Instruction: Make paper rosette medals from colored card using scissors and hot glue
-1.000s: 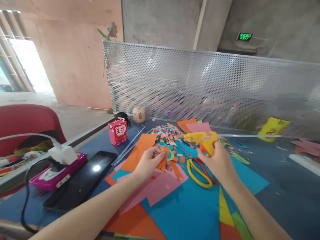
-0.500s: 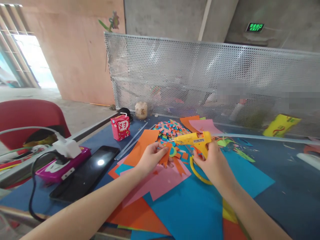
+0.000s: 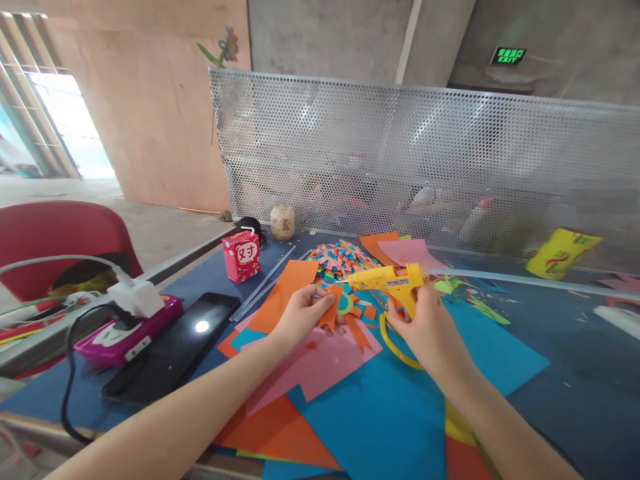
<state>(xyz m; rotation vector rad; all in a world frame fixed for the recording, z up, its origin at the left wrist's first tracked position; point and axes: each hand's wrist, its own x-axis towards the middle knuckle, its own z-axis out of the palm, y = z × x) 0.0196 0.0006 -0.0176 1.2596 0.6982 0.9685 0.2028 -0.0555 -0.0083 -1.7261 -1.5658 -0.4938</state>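
My left hand (image 3: pixel 309 312) pinches a small orange paper piece (image 3: pixel 329 315) between thumb and fingers, over the pink sheets. My right hand (image 3: pixel 425 323) is wrapped round the handle of a yellow glue gun (image 3: pixel 390 278), with a glue stick (image 3: pixel 490 274) running out of its back. The nozzle points left and sits just above the orange piece; whether it touches cannot be made out. Beneath my right hand lie yellow-handled scissors (image 3: pixel 397 348), partly covered. A yellow-green paper ring (image 3: pixel 345 302) rests beside the held piece, and a pile of multicoloured paper pieces (image 3: pixel 340 257) lies behind.
Sheets of blue paper (image 3: pixel 385 413) and pink paper (image 3: pixel 330 363) spread across the table. To the left are a phone (image 3: pixel 173 350), a purple power strip (image 3: pixel 130 330) with a cable, and a red drink carton (image 3: pixel 241 255). A perforated metal panel (image 3: pixel 350 147) stands along the back.
Almost nothing differs. Both hands keep the orange paper piece and the glue gun in nearly the same place; the view has shifted very slightly.
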